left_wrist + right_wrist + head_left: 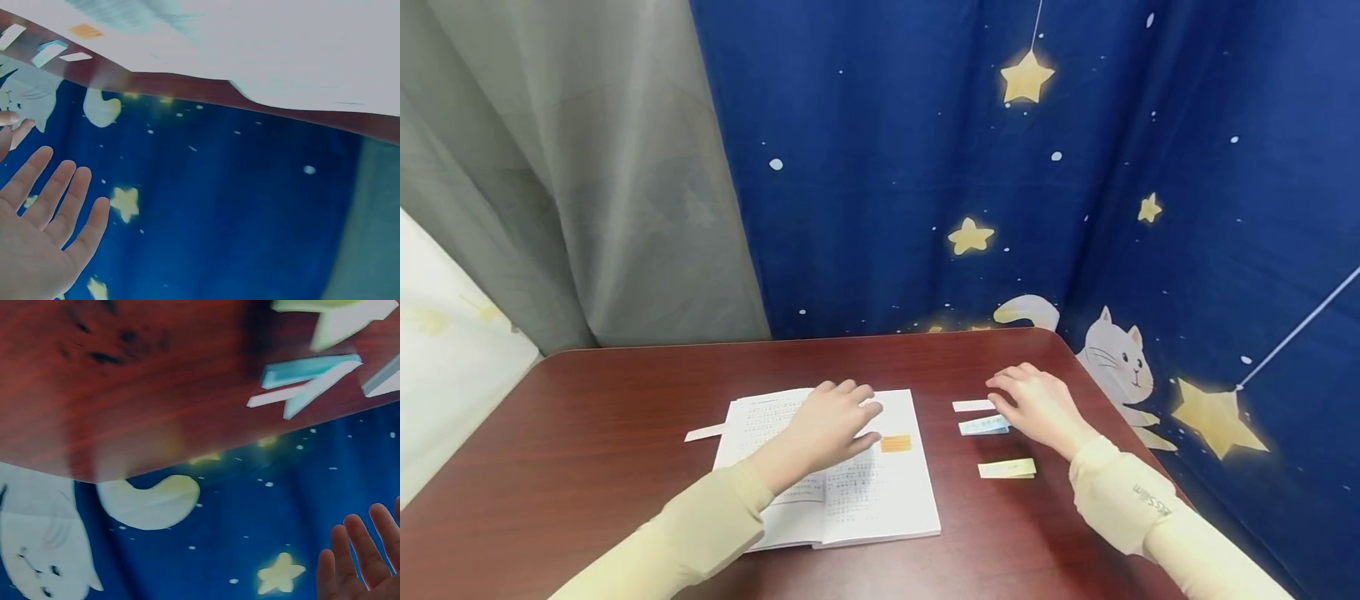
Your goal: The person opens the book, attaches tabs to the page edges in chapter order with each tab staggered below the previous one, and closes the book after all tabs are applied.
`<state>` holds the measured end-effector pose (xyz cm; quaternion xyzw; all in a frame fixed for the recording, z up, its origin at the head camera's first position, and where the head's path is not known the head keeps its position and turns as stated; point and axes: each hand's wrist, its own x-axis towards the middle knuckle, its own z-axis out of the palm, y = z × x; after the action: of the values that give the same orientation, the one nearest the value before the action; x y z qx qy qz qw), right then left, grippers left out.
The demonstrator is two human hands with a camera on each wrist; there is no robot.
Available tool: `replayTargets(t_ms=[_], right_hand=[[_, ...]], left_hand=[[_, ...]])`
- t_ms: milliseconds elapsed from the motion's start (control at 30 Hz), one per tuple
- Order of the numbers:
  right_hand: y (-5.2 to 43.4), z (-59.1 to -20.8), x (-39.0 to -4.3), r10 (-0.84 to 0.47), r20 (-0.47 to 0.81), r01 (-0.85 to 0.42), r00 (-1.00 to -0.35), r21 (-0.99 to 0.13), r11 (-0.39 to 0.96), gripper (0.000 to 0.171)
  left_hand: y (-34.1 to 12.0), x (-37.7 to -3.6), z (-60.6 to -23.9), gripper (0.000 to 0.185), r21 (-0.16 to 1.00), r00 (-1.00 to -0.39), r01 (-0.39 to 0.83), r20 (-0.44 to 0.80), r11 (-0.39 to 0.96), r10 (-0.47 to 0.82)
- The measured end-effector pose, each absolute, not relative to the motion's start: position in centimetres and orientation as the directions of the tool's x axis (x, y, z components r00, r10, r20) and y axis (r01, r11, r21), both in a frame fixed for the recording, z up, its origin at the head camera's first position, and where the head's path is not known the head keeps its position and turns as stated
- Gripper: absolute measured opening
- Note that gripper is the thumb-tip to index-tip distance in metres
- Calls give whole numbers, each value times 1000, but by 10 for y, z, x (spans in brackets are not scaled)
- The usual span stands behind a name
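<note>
An open book [910,500] with printed pages lies on the table. My left hand [831,425] is over its middle, fingers spread; in the left wrist view the palm of that hand [47,231] shows and holds nothing. An orange sticky note [896,443] is on the right page, just past the thumb. Over the strips on the right is my right hand [1037,408], fingers slightly bent, nearest a white paper strip [970,406] and a folded blue strip [983,426]. The right wrist view shows these fingers [359,550] extended with nothing between them.
A folded yellow strip [1006,469] lies nearer me, below the blue one. A white strip [704,433] sticks out from the book's left edge. Behind the reddish-brown table [587,450] hang a grey curtain [647,208] and a blue star-patterned curtain [880,183].
</note>
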<state>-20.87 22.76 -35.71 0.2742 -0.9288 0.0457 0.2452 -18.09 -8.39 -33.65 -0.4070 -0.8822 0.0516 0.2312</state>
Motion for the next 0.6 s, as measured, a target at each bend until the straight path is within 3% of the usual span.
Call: replayTargets(t_ms=[200,600], right_hand=[[244,-374,-211,-479,467,-524,-743,37,851,20],[250,-400,-218,-451,407,-501,-794,-19,865,16]], left_hand=[[-43,-196,-341,20,-243,-542,726,376,644,752],[33,-226,-371,13,-146,-649,680,338,719,682]])
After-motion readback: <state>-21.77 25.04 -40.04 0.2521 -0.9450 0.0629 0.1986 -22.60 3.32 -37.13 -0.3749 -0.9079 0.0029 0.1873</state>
